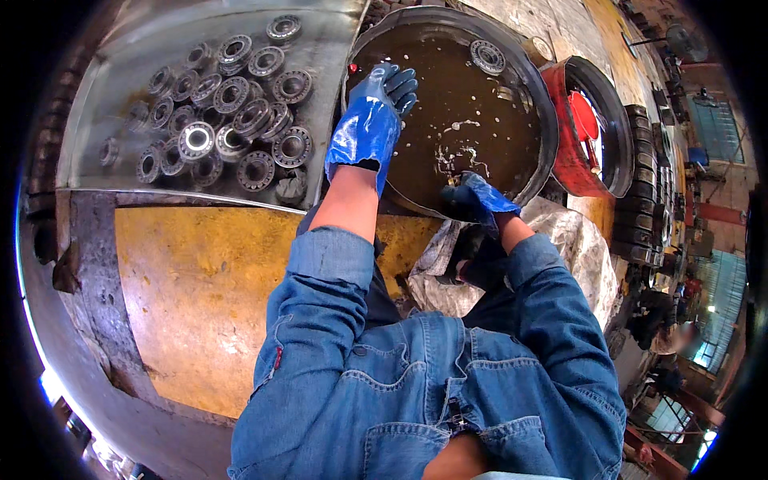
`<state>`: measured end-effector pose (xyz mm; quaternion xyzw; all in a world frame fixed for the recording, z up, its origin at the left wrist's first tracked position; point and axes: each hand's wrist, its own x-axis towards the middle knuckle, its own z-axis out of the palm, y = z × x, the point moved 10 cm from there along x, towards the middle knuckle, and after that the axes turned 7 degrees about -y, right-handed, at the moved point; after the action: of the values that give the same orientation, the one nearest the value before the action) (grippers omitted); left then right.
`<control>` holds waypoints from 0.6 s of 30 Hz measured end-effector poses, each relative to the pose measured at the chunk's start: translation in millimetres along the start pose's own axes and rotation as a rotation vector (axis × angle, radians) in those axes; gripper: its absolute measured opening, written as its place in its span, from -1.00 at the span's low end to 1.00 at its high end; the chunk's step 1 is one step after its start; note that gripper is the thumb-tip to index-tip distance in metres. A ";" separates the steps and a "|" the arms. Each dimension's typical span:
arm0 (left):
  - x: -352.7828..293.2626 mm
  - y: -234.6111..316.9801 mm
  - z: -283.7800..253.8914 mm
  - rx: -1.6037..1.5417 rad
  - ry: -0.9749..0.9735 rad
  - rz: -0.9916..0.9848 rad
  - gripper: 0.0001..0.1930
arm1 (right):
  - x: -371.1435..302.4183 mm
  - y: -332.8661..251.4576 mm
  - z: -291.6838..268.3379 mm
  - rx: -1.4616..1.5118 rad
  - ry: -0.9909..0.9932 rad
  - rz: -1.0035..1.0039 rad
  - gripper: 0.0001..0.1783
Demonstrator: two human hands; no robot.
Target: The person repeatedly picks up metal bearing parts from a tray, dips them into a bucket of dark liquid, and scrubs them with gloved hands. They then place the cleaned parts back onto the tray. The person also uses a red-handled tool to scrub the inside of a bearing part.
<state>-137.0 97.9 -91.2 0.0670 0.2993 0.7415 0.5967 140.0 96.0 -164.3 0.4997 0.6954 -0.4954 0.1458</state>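
Observation:
Both my hands wear blue rubber gloves with dark, wet fingers. My left hand point(378, 112) is over the left side of a round metal tub point(549, 148) of murky brown liquid. Its fingers are apart and slightly bent, with nothing seen in them. Low over the tub's near edge, my right hand point(478, 198) has its fingers curled in at the liquid. A small light spot shows at those fingers, but what they hold is hidden. Froth and splashes lie just beyond them. A ring-shaped roller bearing point(487, 58) sits at the tub's far right side.
Many greasy roller bearings point(231, 95) lie on a metal tray point(88, 160) at the left. A red drum point(564, 136) with a red round object point(583, 117) inside stands right of the tub. Dark stacked rings point(636, 184) line the right. A yellow stained board point(192, 288) lies in front.

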 end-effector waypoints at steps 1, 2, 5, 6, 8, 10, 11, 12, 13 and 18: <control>-0.7 -0.7 0.8 -0.005 -0.006 -0.006 -0.64 | 3.4 -0.7 0.7 0.005 0.008 -0.013 -0.43; -1.1 -1.2 1.7 -0.011 -0.010 -0.010 -0.64 | 4.6 0.2 1.5 0.010 0.017 -0.024 -0.40; -3.0 3.3 -3.2 0.005 0.003 -0.008 -0.65 | 14.4 -13.2 12.7 -0.133 -0.071 -0.028 -0.35; 1.6 -4.1 0.6 -0.022 -0.007 -0.027 -0.66 | 20.7 -6.4 4.7 -0.189 -0.006 -0.061 -0.35; 1.6 -10.4 9.8 -0.018 -0.029 -0.046 -0.65 | 24.5 5.7 -1.1 -0.183 0.040 -0.049 -0.38; -2.0 -3.7 2.9 0.013 -0.030 -0.007 -0.64 | 13.1 -9.9 7.7 -0.073 -0.010 0.014 -0.43; -2.1 -2.6 0.7 0.011 -0.037 -0.010 -0.64 | 11.1 -5.3 12.6 0.046 -0.074 0.034 -0.46; -1.6 -3.0 2.6 -0.001 -0.032 -0.016 -0.64 | 9.8 -9.8 8.2 0.060 -0.075 0.019 -0.51; -1.2 -3.2 4.4 -0.012 -0.026 -0.023 -0.64 | 8.9 -14.6 4.5 0.076 -0.077 0.003 -0.55; -5.9 -4.2 0.7 -0.026 0.004 -0.053 -0.63 | -15.3 -44.7 19.8 0.373 -0.165 0.038 -0.67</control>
<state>-131.5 93.2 -91.3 0.0499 0.2926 0.7293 0.6165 103.7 70.5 -138.6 0.4888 0.5679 -0.6519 0.1164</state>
